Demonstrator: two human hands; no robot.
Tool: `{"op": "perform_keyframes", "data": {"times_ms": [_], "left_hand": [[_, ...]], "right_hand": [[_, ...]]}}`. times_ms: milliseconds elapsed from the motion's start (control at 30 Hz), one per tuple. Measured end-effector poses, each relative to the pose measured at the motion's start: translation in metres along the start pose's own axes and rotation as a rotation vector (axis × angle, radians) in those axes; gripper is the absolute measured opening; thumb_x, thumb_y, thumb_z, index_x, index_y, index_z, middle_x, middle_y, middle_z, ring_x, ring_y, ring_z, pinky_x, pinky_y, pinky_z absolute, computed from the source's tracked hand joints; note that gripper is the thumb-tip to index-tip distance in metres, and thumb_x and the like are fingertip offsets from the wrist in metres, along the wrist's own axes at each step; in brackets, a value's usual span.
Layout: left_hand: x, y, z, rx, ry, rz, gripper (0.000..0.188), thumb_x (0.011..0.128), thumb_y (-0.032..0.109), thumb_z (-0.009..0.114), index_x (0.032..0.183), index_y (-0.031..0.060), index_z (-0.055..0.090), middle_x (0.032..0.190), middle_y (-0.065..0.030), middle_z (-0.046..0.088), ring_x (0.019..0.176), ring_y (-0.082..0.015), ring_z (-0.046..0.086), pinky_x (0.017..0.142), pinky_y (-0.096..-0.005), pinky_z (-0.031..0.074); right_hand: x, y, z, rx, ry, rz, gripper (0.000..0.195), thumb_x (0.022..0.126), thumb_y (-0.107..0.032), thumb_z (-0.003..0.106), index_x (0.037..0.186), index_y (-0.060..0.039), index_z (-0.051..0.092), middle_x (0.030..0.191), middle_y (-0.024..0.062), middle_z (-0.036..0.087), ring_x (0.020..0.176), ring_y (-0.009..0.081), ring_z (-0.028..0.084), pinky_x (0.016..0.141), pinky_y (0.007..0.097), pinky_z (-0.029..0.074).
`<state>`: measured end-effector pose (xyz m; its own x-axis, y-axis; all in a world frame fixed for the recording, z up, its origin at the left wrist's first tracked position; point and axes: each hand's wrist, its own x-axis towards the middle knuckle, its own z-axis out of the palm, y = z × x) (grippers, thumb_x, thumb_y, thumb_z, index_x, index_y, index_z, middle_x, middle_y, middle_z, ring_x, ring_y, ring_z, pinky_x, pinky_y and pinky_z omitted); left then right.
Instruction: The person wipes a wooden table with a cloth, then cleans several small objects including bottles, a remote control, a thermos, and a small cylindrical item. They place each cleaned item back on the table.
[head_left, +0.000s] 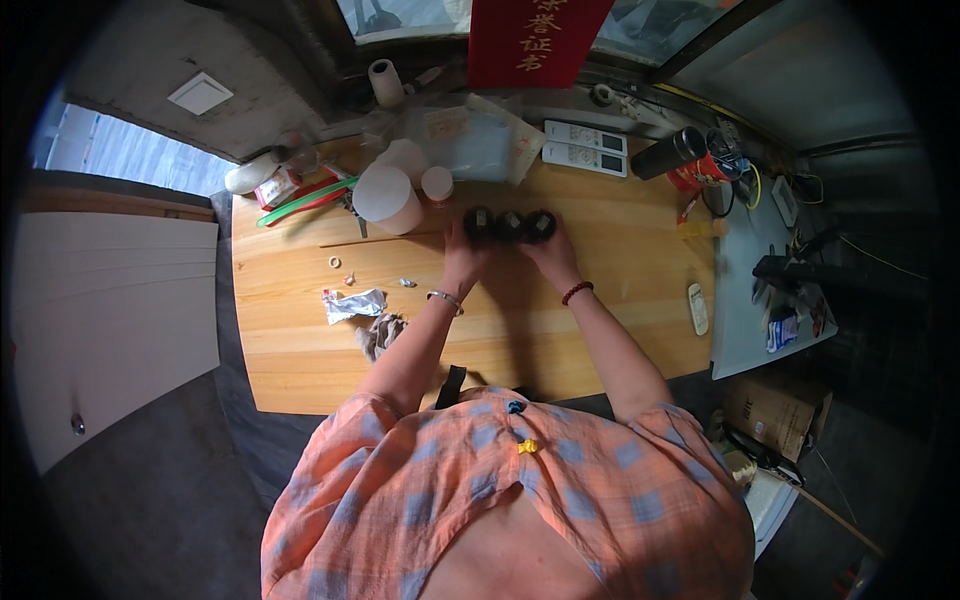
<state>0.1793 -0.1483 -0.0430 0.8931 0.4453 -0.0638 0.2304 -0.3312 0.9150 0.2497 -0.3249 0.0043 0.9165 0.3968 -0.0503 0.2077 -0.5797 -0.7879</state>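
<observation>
Three black round-topped containers, probably bottles, stand side by side in a row on the wooden table (622, 300). My left hand (463, 259) is wrapped around the left black container (478, 222). From the other side, my right hand (556, 253) grips the right black container (540, 225). Between them sits the middle black container (510, 226), close against its neighbours. Each top carries a small pale label. The lower bodies and most of my fingertips are hidden from above.
Left of my hands are white paper rolls (386, 201), a small white jar (437, 184), a torn wrapper (355, 305) and a crumpled cloth (381, 335). Two white remote controls (583, 159) and a dark thermos (667, 153) lie behind. A cream remote (697, 308) rests at right.
</observation>
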Motion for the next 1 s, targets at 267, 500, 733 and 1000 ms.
{"op": "perform_keyframes", "data": {"times_ms": [267, 500, 733, 1000], "left_hand": [[0.053, 0.045, 0.017, -0.174, 0.042, -0.02, 0.075, 0.07, 0.017, 0.078, 0.134, 0.0011, 0.042, 0.127, -0.0196, 0.055, 0.119, -0.0313, 0.053, 0.101, -0.0397, 0.043], [0.027, 0.051, 0.006, -0.288, 0.108, 0.127, 0.066, 0.082, 0.009, 0.068, 0.139, 0.0004, 0.038, 0.126, -0.0202, 0.055, 0.118, -0.0282, 0.053, 0.101, -0.0363, 0.042], [-0.052, 0.009, -0.008, -0.214, 0.034, -0.235, 0.065, 0.089, 0.01, 0.064, 0.144, -0.0013, 0.032, 0.132, -0.021, 0.049, 0.109, -0.0285, 0.059, 0.09, -0.0355, 0.05], [-0.073, 0.01, -0.017, -0.262, -0.07, -0.231, 0.059, 0.09, 0.011, 0.066, 0.14, -0.0008, 0.037, 0.13, -0.0183, 0.051, 0.097, -0.023, 0.065, 0.082, -0.0331, 0.054]], "right_hand": [[0.048, 0.011, -0.019, 0.29, -0.01, 0.073, 0.066, 0.078, -0.011, 0.076, 0.135, -0.0025, 0.043, 0.123, 0.0148, 0.058, 0.098, 0.0222, 0.063, 0.085, 0.032, 0.051], [0.112, 0.054, -0.089, -0.581, 0.07, -0.147, 0.084, 0.081, -0.018, 0.068, 0.152, -0.0088, 0.023, 0.147, 0.0148, 0.042, 0.134, 0.0297, 0.043, 0.108, 0.0426, 0.037], [0.164, 0.032, -0.103, -0.79, -0.196, 0.096, 0.088, 0.081, -0.042, 0.07, 0.152, -0.0157, 0.024, 0.159, 0.009, 0.02, 0.145, 0.031, 0.021, 0.112, 0.0645, 0.023], [0.049, 0.061, -0.1, -0.836, -0.056, 0.086, 0.08, 0.084, -0.042, 0.066, 0.15, -0.0142, 0.029, 0.157, 0.0088, 0.026, 0.142, 0.03, 0.026, 0.107, 0.0677, 0.026]]}}
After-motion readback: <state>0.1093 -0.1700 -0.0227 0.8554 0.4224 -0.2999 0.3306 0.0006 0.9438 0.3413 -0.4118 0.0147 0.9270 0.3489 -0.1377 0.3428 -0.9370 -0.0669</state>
